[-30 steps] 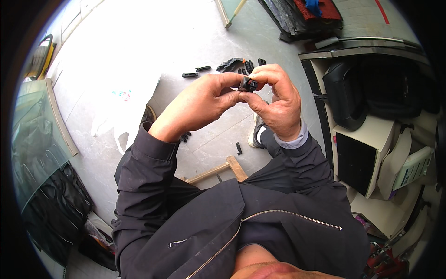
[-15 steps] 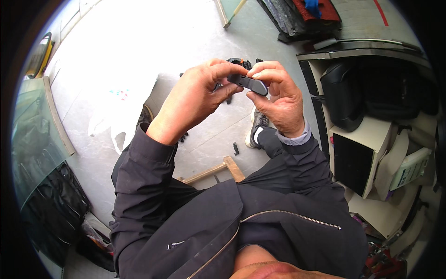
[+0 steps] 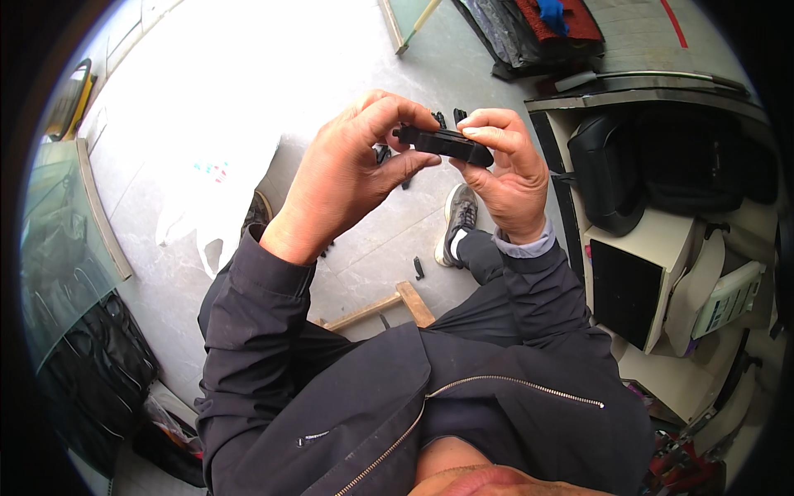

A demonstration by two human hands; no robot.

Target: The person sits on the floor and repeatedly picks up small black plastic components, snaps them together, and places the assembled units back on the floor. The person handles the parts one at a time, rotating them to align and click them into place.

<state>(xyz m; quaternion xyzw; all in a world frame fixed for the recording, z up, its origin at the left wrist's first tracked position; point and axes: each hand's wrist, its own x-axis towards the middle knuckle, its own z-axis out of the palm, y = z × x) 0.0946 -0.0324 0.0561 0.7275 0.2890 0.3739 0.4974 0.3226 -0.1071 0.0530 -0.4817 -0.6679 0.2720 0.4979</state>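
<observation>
Between my two hands is a long black plastic part [image 3: 451, 147], held up above the floor. It has a slotted or grooved side, a small knob at its left end and a rounded right end; its exact kind I cannot make out. My left hand [image 3: 347, 157] pinches the left end between thumb and fingers. At the other end, my right hand [image 3: 511, 175] grips it with thumb below and fingertips above. Behind the hands, more small black pieces [image 3: 460, 116] lie on the floor, partly covered. A single small black piece [image 3: 419, 268] lies nearer to me.
A wooden frame [image 3: 413, 304] stands between my legs. White sheeting [image 3: 219, 198] spreads at the left, beside a glass panel [image 3: 74, 223]. To the right is a shelf unit holding a black padded seat [image 3: 608, 169] and a white box [image 3: 662, 236]. A dark bag [image 3: 538, 37] sits far off.
The black part has been turned in my fingers, so its grooved side shows where a smooth, greyish face was. My right hand has shifted slightly right.
</observation>
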